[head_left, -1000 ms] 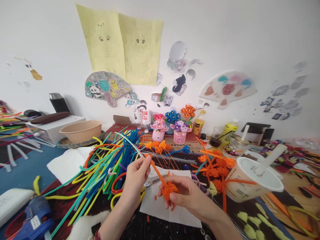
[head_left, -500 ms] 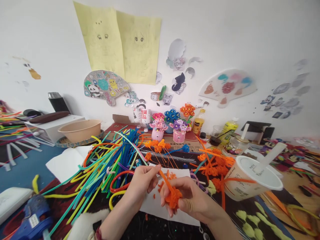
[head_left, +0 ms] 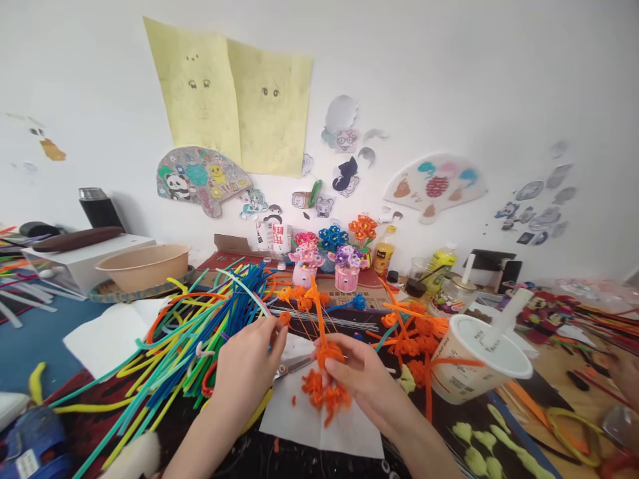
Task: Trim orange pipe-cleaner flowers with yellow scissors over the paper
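Observation:
My right hand [head_left: 360,376] is closed around an orange pipe-cleaner flower [head_left: 324,392], whose loops hang below my fingers and whose stem [head_left: 319,319] sticks up. My left hand [head_left: 247,372] is pinched beside it, its fingertips near the stem's base; what it grips is too small to make out. Both hands hover over a white paper sheet [head_left: 344,432]. Scissors [head_left: 294,364] lie on the sheet between my hands.
A heap of coloured pipe cleaners [head_left: 200,326] lies to the left, finished orange flowers [head_left: 414,332] to the right. A lidded paper cup with a straw [head_left: 474,359] stands right of my hands. A glue gun [head_left: 30,446] rests at the bottom left, a bowl [head_left: 144,264] farther back.
The view shifted left and slightly down. My right hand turned the orange flower so its stem now points up, and my left hand let go of the stem's end and dropped lower.

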`<state>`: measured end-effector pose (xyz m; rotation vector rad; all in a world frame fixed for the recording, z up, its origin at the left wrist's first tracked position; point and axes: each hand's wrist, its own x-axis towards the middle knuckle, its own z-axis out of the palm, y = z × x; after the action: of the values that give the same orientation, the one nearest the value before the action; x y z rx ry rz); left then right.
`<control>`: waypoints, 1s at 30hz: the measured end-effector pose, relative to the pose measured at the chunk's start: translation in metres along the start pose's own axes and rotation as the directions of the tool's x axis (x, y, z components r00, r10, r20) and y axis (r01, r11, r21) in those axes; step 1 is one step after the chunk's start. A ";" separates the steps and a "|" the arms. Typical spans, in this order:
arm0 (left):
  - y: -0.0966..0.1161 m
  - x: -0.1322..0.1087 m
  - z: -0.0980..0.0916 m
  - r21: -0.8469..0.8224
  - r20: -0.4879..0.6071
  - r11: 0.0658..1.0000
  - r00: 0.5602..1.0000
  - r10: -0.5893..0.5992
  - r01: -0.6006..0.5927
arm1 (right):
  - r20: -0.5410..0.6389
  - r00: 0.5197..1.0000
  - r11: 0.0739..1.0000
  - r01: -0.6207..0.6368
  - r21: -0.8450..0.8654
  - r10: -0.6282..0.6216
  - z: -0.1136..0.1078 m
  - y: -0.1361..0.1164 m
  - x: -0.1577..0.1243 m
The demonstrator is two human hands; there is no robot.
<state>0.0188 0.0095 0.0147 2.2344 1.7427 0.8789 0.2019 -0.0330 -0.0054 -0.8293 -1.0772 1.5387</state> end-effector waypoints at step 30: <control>0.015 -0.014 0.009 -0.226 0.007 0.952 0.977 0.213 -0.206 | 0.085 0.990 0.932 0.136 -0.335 -0.114 -0.004 0.008 0.004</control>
<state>0.0342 -0.0059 0.0095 2.2937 1.3338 1.0209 0.2022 -0.0282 -0.0144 -0.9283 -1.4431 1.2972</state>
